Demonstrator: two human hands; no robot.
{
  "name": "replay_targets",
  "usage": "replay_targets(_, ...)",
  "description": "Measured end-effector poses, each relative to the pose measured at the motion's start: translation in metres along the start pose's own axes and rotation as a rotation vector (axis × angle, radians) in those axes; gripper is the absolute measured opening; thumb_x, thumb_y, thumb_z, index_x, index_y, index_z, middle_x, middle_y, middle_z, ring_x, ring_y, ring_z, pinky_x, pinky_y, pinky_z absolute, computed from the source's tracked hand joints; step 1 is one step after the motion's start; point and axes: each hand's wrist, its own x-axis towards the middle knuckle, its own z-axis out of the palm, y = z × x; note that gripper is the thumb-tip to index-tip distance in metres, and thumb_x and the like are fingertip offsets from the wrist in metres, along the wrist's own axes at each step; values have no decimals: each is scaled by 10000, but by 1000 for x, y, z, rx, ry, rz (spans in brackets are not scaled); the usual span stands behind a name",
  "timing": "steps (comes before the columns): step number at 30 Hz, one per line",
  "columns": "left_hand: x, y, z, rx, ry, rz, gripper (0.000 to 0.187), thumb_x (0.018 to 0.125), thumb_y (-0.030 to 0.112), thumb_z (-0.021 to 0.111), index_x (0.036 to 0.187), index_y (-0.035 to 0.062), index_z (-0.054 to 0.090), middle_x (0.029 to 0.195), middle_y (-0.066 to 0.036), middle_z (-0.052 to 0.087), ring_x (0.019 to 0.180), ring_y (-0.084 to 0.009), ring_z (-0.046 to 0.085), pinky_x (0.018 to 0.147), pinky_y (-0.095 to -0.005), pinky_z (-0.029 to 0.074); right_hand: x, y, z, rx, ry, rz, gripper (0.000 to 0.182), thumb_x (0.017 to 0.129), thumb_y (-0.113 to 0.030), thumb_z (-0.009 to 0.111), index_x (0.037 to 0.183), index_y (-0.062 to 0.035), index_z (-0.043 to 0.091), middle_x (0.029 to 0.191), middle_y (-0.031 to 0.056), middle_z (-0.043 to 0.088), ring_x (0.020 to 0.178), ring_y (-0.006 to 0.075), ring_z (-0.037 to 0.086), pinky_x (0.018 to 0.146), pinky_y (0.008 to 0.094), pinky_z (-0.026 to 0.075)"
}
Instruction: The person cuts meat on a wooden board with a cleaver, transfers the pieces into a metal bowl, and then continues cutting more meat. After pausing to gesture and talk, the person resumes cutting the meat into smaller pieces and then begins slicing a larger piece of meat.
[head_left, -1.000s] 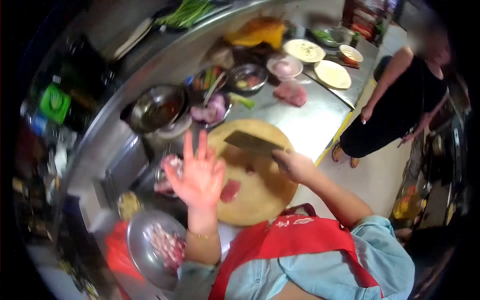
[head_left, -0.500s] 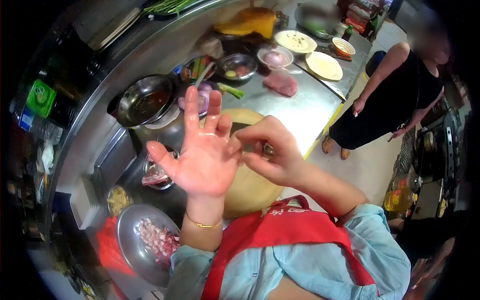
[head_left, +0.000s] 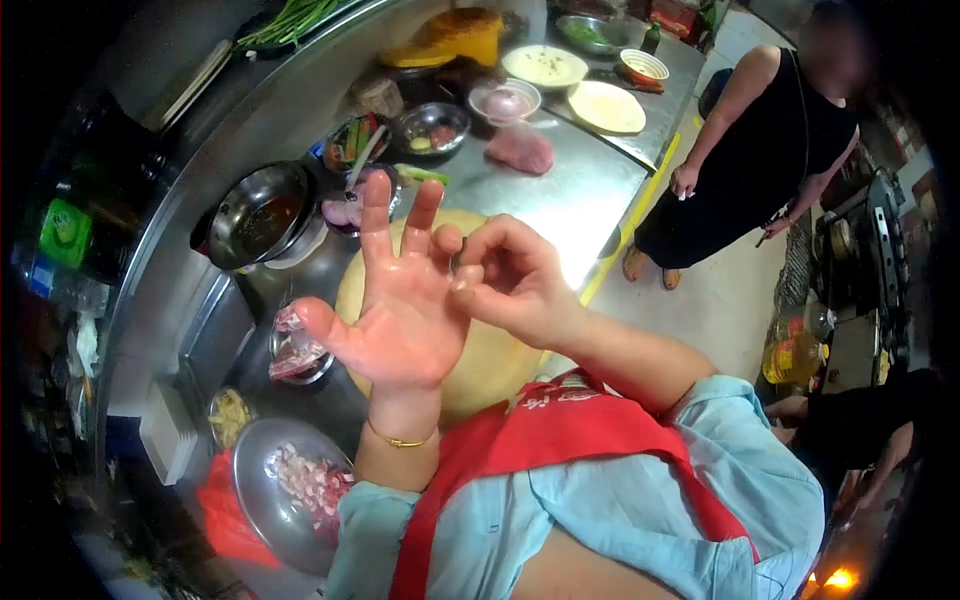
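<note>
My left hand (head_left: 408, 315) is held up over a round chopping board (head_left: 495, 370), palm towards me and wet-looking. Its thumb and first fingers are spread; the ring finger bends, and the little finger is partly covered. At that side of the palm, my right hand (head_left: 520, 280) has its thumb and index finger pinched together at the little finger. Whether anything small is in the pinch I cannot make out. Left of the board sits a bowl of meat pieces (head_left: 298, 350). A metal basin (head_left: 250, 480) of diced meat stands at the lower left.
Beyond the board, a piece of raw meat (head_left: 522, 150) lies on the steel counter (head_left: 590, 190). Nearby are a dark pan (head_left: 262, 215), a bowl with an onion (head_left: 503, 102) and pale plates (head_left: 607, 107). A person in black (head_left: 745, 150) stands to the right; flames (head_left: 842, 578) show lower right.
The view has shifted, so the counter things sit further left. Both hands stay together at the little finger side, the right hand's thumb and index finger now closer to that finger's tip.
</note>
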Motion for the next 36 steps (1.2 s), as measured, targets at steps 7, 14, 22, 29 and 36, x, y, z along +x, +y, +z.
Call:
replay_targets(7,1,-15,-3,67,18,31,1064,707,743,598,1512,187,182,1486,-132,300,1145,-251,485,891,-379,414,4,-15,-27,132,44,308,69,892,-78,600,937,-47,558,750,9,575,645,50,526,579,210,442)
replay_targets(14,-14,-13,-11,39,79,22,1041,747,717,566,1524,179,128,1541,-144,233,1229,-280,473,947,-428,417,-3,-30,-38,-818,-194,-295,130,822,-17,664,947,-53,661,872,66,677,762,180,649,671,282,510)
replay_targets(22,-15,-29,-30,479,210,-202,1029,719,840,430,1513,238,172,1407,-84,402,1126,-239,446,970,-482,359,-13,-10,-82,-1069,-357,-353,98,830,-159,585,869,-161,674,751,48,627,730,246,631,609,383,489)
replay_targets(29,-17,-37,-40,193,381,-409,922,721,815,456,1411,205,406,1414,-109,425,1161,-277,467,905,-515,401,-16,-20,-105,-1243,-745,-187,159,842,-176,536,968,-163,631,824,50,615,770,260,633,620,396,502)
replay_targets(36,-23,-41,-43,218,453,-378,1004,685,860,417,1459,226,329,1436,-88,392,1180,-241,446,964,-515,337,-21,-5,-105,-1296,-668,-322,158,745,-174,611,898,-134,611,750,38,552,674,252,618,518,380,502)
